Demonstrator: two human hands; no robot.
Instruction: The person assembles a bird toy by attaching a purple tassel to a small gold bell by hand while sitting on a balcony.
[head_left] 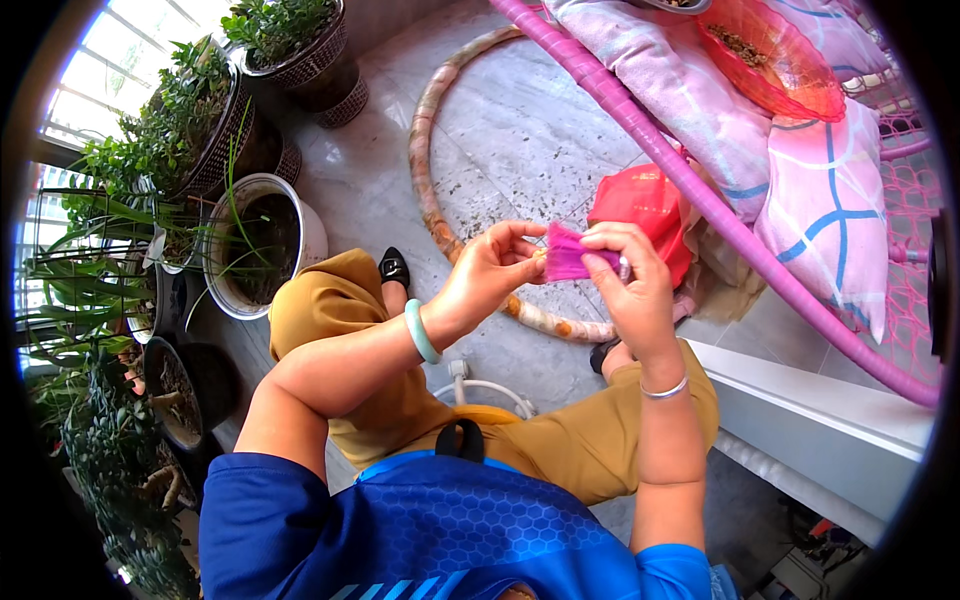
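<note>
Between my two hands, above the floor in front of me, is a small purple piece of thin, ribbed or fringed material (566, 256); its exact kind I cannot make out. The fingers of my right hand (636, 285) close on its right side. My left hand (488, 270) pinches at its left edge, where a small yellowish bit shows between thumb and finger. Something silvery glints by the right fingers. A pale green bangle circles my left wrist and a silver one my right.
A taped hoop (425, 170) lies on the grey tiled floor, with dark crumbs scattered inside. A red plastic bag (640, 205) stands beyond my right hand. Potted plants (265, 245) line the left. At right, a pink-wrapped frame (690, 175) carries cushions (825, 215) and a red bowl (800, 85).
</note>
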